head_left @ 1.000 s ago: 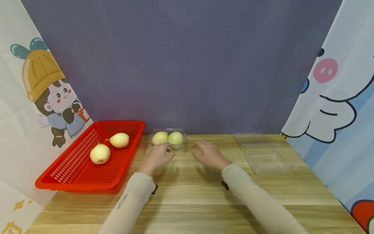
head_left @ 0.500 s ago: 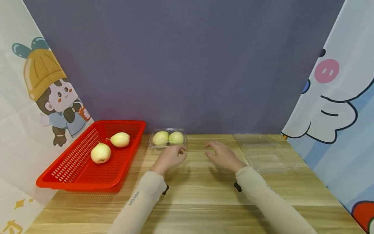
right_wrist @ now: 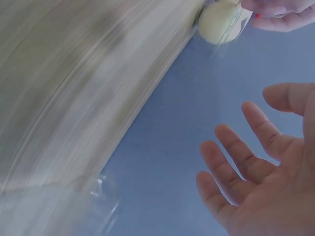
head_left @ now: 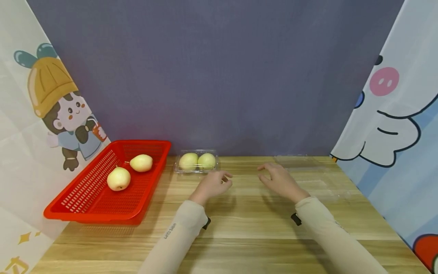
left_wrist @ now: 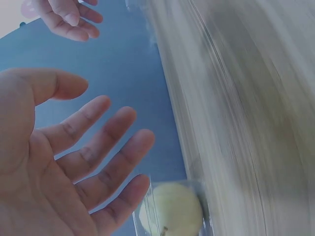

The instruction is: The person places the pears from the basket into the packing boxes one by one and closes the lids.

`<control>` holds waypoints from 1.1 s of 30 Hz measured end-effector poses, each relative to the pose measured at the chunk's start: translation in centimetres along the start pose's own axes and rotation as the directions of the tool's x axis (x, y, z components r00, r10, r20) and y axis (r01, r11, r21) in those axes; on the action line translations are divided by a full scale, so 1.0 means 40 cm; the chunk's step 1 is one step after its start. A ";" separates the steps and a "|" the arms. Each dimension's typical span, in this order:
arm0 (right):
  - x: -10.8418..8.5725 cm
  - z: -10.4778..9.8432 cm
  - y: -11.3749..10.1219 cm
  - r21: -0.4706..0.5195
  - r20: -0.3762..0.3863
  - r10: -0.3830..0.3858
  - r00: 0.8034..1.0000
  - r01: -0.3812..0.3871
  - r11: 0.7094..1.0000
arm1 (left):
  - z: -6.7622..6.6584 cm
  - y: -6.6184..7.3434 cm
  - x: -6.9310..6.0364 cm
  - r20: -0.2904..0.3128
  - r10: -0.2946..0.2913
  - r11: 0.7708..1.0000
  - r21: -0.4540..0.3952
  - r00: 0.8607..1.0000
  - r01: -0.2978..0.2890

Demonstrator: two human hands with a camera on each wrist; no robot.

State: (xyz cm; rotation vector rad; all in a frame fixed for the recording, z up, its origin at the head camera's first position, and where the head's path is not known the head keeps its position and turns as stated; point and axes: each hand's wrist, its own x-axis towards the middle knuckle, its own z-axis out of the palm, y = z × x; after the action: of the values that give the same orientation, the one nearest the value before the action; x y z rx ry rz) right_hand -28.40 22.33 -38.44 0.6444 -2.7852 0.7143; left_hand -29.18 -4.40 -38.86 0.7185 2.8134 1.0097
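My left hand [head_left: 213, 184] hovers over the wooden table with its fingers loosely bent, holding nothing. Just beyond it, against the back wall, is a transparent plastic box [head_left: 197, 171] with two pale yellow pears [head_left: 188, 161] side by side inside. Farther right, my right hand [head_left: 282, 180] also hovers, fingers relaxed and apart from anything. It is nearest to a second transparent plastic box [head_left: 321, 184], lying unfolded on the table and partly hidden behind the hand. In the left wrist view one boxed pear [left_wrist: 174, 211] shows below the spread fingers [left_wrist: 115, 162].
At the left a red plastic basket [head_left: 142, 207] holds two more pears [head_left: 118, 179]. The wooden table [head_left: 246, 243] ends at a dark grey-blue back panel [head_left: 219, 76]. Printed cartoon curtains [head_left: 390, 125] flank both sides.
Both hands have moved rightward, away from the box with the pears and toward the unfolded box. They have drawn somewhat farther apart. The boxes and basket stay put.
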 end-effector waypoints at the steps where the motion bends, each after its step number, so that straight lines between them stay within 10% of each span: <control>1: -0.005 -0.004 0.006 -0.003 0.000 0.008 1.000 -0.008 1.000 | 0.004 0.003 0.002 0.000 0.004 1.000 -0.004 1.000 -0.004; 20: -0.084 -0.098 0.117 0.003 -0.016 0.110 0.994 -0.110 0.994 | 0.103 0.098 0.033 0.039 -0.013 0.993 -0.117 0.999 0.017; 33: -0.153 -0.153 0.220 0.098 -0.018 0.211 0.977 -0.208 0.973 | 0.149 0.125 0.043 0.068 0.079 0.982 -0.178 0.995 -0.065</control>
State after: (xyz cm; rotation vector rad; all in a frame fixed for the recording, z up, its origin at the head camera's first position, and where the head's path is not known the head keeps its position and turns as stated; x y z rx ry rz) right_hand -26.53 34.53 -38.53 0.3548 -2.8344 0.8943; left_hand -27.40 3.23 -40.28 0.8236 2.6113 1.1975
